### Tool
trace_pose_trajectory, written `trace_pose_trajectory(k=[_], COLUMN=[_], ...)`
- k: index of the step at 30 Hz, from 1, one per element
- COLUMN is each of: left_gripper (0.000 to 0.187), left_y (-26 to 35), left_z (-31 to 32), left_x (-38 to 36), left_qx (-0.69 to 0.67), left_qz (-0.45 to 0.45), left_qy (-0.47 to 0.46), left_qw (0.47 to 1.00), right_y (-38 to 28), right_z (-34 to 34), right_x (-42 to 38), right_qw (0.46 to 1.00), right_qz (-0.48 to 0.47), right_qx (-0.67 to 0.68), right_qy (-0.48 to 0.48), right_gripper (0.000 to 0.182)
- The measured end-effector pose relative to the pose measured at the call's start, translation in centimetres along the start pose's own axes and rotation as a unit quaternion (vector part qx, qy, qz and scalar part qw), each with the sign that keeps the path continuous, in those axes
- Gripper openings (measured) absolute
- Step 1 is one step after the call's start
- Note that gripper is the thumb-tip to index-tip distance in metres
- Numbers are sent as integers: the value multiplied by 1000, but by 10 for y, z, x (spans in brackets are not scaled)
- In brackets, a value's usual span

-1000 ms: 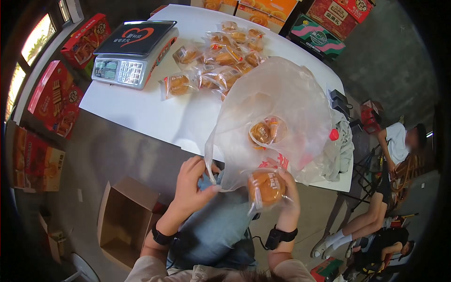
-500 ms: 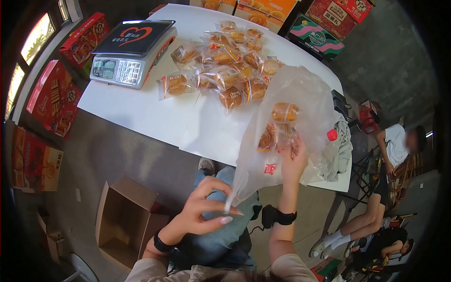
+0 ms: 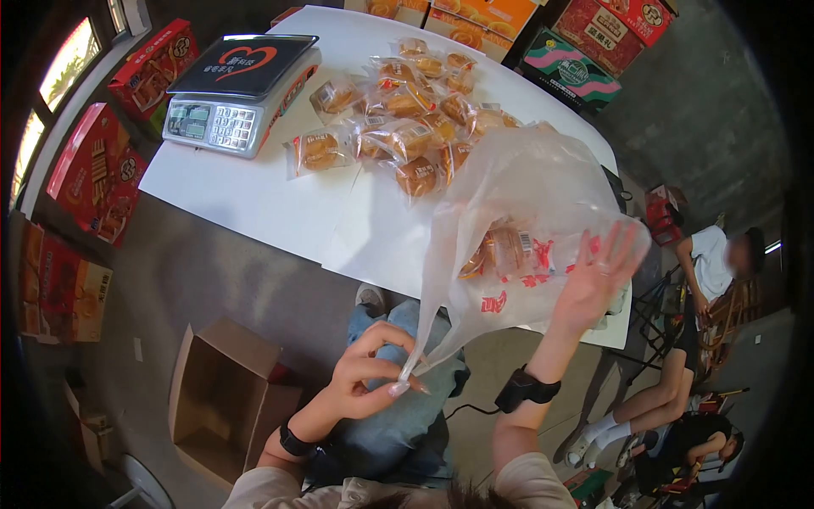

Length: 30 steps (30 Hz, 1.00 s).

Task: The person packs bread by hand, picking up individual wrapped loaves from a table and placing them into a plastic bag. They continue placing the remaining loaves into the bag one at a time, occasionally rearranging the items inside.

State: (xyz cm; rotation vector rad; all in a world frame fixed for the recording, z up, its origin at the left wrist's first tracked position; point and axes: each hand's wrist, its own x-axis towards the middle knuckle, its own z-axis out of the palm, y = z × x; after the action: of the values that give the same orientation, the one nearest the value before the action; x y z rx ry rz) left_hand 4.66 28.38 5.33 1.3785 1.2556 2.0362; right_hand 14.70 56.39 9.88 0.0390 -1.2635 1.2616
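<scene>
A translucent white plastic bag [image 3: 517, 178] with red print lies across the right side of the table, and several wrapped bread rolls [image 3: 507, 253] show inside it. My left hand [image 3: 373, 373] pinches a gathered corner of the bag above my knees. At the bag's right side, my right hand [image 3: 602, 276] has its fingers spread against the plastic; whether they are inside or outside is hard to tell. Beyond the bag sits a pile of individually wrapped bread rolls [image 3: 407, 140] on the white table [image 3: 263, 204].
A digital scale [image 3: 242, 93] stands at the table's back left. An open cardboard box [image 3: 225, 399] is on the floor at left. Red gift boxes [image 3: 97, 174] line the left wall, and more cartons [image 3: 479, 25] stand behind the table. Other people [image 3: 721, 263] sit at the far right.
My right hand has moved right and away from the rolls in the bag, its fingers now spread. The bag has spread to the right, covering the red cap. My left hand stays at its corner.
</scene>
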Motion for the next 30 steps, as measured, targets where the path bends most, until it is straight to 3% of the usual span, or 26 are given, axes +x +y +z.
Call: trace_pose_trajectory(k=[4, 10, 13, 15, 16, 18, 20, 22, 23, 25, 26, 28, 29, 30], left_gripper=[15, 15, 16, 16, 18, 18, 18, 15, 15, 10, 10, 11, 11, 12], left_y=[1, -1, -4, -2, -1, -4, -8, -12, -14, -21, -25, -31, -32, -33], left_z=[5, 5, 5, 7, 8, 12, 14, 15, 16, 15, 16, 19, 21, 22], left_x=[-1, -6, -7, -7, -7, -9, -8, -8, -9, -9, -9, -10, -9, -9], left_qx=[-62, -84, -74, -86, -99, -76, -55, -14, -12, 6, 8, -48, -47, -49], left_qz=[-1, -14, -10, -33, -57, -70, -86, -79, -80, -64, -63, -72, -73, -107], left_qy=[30, 45, 39, 42, 46, 40, 35, 13, 15, 56, 58, 139, 140, 191], left_qw=[998, 995, 996, 995, 992, 994, 994, 997, 997, 996, 996, 987, 986, 975], right_y=[-31, -30, -29, -34, -35, -37, -38, -34, -37, -52, -61, -80, -88, -96], right_z=[5, -1, -1, 2, 6, 19, 27, 21, 22, 29, 35, 54, 61, 67], right_x=[16, -3, -16, -24, -28, -35, -37, -35, -35, -32, -33, -34, -30, -27], right_qw=[998, 991, 970, 923, 923, 808, 796, 700, 702, 635, 636, 717, 718, 752], right_qz=[-5, 116, 156, 259, 260, 345, 309, 172, 172, 115, 114, 123, 123, 77], right_qx=[44, -61, -177, -285, -282, -437, -485, -665, -663, -746, -744, -683, -682, -655], right_qy=[35, 12, 59, -22, -24, -194, -187, -195, -197, -166, -168, -66, -68, -17], right_gripper=[56, 48, 45, 31, 31, 25, 23, 26, 26, 28, 28, 27, 27, 27])
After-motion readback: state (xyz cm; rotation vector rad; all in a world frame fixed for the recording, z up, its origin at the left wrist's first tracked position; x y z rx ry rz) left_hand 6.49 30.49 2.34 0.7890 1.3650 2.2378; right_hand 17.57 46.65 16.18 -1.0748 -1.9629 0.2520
